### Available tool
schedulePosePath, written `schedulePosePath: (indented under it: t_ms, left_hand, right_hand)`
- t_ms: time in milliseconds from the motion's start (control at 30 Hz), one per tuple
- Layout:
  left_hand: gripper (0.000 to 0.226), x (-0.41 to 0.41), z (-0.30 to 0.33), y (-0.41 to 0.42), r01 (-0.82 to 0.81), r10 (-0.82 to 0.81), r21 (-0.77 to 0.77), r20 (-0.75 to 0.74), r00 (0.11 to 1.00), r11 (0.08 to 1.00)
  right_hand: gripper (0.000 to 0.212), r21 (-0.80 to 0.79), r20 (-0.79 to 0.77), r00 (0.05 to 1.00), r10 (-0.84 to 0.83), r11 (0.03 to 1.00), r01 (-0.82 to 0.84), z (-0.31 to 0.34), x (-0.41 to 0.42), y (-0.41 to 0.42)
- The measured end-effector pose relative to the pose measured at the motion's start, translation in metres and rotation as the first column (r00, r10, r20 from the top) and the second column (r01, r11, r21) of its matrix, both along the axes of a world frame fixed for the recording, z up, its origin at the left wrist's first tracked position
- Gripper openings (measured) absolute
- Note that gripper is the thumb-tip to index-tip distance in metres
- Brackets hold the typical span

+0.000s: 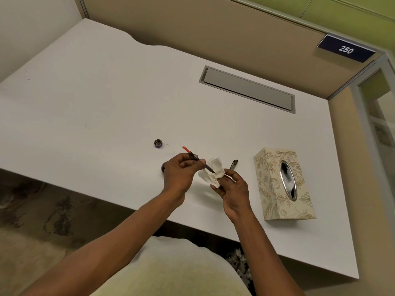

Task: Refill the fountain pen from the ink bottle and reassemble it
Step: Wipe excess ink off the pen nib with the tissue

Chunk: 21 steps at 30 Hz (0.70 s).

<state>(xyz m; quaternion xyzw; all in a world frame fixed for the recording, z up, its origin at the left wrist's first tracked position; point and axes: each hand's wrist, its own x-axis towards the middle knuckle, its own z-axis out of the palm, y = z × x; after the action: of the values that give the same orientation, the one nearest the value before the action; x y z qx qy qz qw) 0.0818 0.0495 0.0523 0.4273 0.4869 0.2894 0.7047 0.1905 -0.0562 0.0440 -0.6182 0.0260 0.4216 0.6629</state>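
Head view: my left hand (178,173) pinches the pen's nib section (197,159). My right hand (232,189) grips a crumpled tissue (211,171) against its tip.

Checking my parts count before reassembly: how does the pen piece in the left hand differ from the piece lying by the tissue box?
The held pen section has a red end and is tilted off the desk; the lying piece is all dark, shorter, and untouched. Both are slim and dark.
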Motion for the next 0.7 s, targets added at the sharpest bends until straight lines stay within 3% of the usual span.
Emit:
schedulePosePath:
  t_ms: [167, 400, 700]
  left_hand:
    - [0.023, 0.002, 0.0002, -0.0015, 0.011, -0.009, 0.04, -0.055, 0.998, 0.999]
    - [0.022, 0.0012, 0.0005, -0.0003, 0.018, -0.008, 0.091, -0.105, 0.994, 0.996]
    - [0.024, 0.0019, -0.0016, -0.0048, 0.083, -0.063, 0.128, -0.148, 0.987, 0.988]
  right_hand:
    - [0.021, 0.034, 0.007, 1.0, 0.011, 0.999, -0.011, 0.0012, -0.0002, -0.0003]
    - [0.013, 0.157, -0.196, 0.979, 0.056, 0.987, -0.025, 0.0042, 0.0019, -0.0062]
    - [0.023, 0.025, -0.033, 0.985, 0.171, 0.985, -0.17, -0.0037, 0.0038, -0.0054]
